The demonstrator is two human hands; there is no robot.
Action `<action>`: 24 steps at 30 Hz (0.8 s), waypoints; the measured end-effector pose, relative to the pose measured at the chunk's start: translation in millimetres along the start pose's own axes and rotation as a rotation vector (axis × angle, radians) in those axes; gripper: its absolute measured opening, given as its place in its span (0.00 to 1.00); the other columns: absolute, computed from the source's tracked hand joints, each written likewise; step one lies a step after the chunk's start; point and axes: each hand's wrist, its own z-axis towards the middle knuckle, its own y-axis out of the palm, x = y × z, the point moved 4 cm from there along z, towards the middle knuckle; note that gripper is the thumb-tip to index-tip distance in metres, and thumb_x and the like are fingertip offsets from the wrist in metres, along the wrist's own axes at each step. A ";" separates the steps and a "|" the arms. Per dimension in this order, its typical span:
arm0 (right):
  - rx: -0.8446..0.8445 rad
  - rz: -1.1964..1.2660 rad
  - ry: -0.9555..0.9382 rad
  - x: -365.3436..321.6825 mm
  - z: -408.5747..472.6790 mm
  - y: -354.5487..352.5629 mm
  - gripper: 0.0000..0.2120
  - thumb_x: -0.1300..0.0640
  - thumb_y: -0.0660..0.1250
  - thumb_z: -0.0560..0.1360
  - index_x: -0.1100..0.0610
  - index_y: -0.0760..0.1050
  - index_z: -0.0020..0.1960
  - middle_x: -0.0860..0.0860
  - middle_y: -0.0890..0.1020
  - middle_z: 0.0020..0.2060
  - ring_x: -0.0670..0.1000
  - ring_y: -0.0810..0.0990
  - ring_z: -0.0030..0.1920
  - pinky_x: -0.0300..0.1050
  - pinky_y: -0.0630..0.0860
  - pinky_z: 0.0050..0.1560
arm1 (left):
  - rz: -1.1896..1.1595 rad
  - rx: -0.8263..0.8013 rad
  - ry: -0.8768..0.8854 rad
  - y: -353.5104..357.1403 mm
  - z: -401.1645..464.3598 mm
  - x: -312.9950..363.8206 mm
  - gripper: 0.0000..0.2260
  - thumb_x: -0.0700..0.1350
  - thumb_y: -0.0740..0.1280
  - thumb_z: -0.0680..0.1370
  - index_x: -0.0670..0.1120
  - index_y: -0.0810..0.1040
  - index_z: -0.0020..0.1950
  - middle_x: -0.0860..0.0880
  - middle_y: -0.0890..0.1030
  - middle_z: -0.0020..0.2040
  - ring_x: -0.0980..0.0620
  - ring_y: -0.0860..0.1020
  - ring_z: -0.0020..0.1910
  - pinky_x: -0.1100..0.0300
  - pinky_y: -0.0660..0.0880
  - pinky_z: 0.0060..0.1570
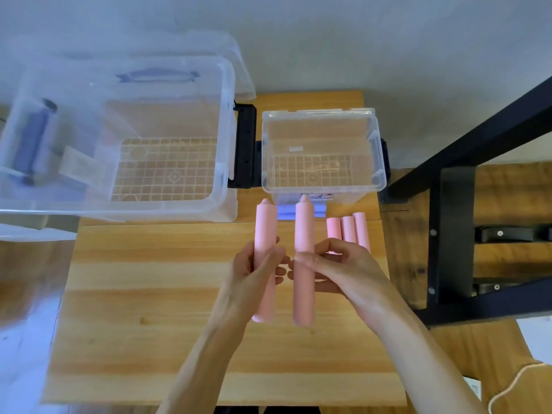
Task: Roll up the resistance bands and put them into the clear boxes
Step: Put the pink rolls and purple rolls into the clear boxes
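Observation:
My left hand grips one rolled pink resistance band, held lengthwise above the wooden table. My right hand grips a second rolled pink band right beside it, parallel to the first. Three more pink rolls lie side by side on the table to the right, partly hidden behind my right hand. A small clear box stands open just beyond the rolls. A large clear box stands open to its left.
A clear lid with blue handles leans at the far left of the large box. A black metal frame stands at the right. A white cord lies at the lower right.

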 end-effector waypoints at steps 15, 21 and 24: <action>-0.119 -0.102 -0.203 -102.7 22.3 97.8 0.10 0.57 0.73 0.75 0.61 0.80 0.54 0.55 0.86 0.48 0.52 0.86 0.50 0.50 0.81 0.55 | 0.157 -0.051 0.196 -100.4 11.6 125.2 0.07 0.49 0.64 0.80 0.53 0.82 0.53 0.52 0.87 0.46 0.54 0.85 0.47 0.57 0.82 0.46; -0.042 -0.192 -0.177 -121.9 72.0 155.6 0.09 0.54 0.69 0.78 0.56 0.79 0.55 0.52 0.85 0.49 0.50 0.85 0.48 0.50 0.81 0.55 | 0.210 -0.006 0.177 -154.3 61.8 150.1 0.09 0.46 0.68 0.79 0.50 0.80 0.59 0.53 0.87 0.46 0.59 0.84 0.45 0.66 0.80 0.36; 0.003 -0.174 -0.103 -115.2 105.1 179.3 0.10 0.53 0.66 0.79 0.55 0.77 0.59 0.52 0.84 0.52 0.53 0.84 0.53 0.55 0.79 0.59 | 0.217 0.049 0.106 -176.5 97.3 144.7 0.15 0.47 0.70 0.78 0.47 0.74 0.63 0.53 0.85 0.48 0.59 0.84 0.44 0.63 0.80 0.35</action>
